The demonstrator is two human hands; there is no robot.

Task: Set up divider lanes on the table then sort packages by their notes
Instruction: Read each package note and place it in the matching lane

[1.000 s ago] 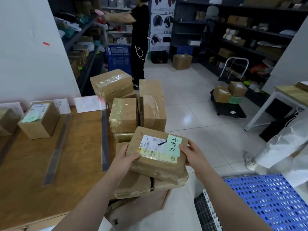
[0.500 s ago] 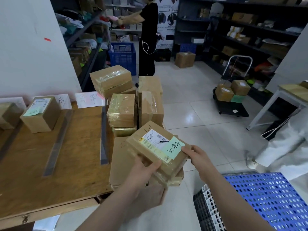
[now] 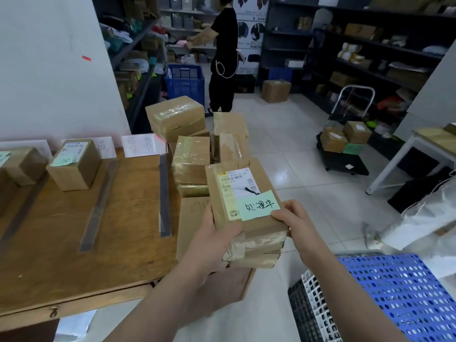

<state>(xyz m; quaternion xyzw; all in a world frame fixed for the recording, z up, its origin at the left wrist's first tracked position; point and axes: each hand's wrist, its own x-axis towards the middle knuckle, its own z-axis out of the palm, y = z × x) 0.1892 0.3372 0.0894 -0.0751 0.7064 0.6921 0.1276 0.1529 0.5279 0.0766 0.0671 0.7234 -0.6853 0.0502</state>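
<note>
Brown taped cardboard package (image 3: pixel 246 218) is up off the loose pile of brown packages (image 3: pixel 190 159) and turned label-up toward the camera; a second ago it sat lower, on the pile. Left hand (image 3: pixel 214 243) has moved from the side to the near-left corner and grips it there. Right hand (image 3: pixel 296 223) grips the right edge, thumb on the corner of the green handwritten sticky note (image 3: pixel 260 206). Package is in the air off the wooden counter's (image 3: pixel 74 255) right edge, not in a lane yet. Lanes look done: clear divider strips (image 3: pixel 164 193) are laid and white paper signs (image 3: pixel 143 144) stand along the back edge. Two small noted boxes (image 3: pixel 74 166) are already placed. Probably at the note-reading step; next, match the note to a sign.
</note>
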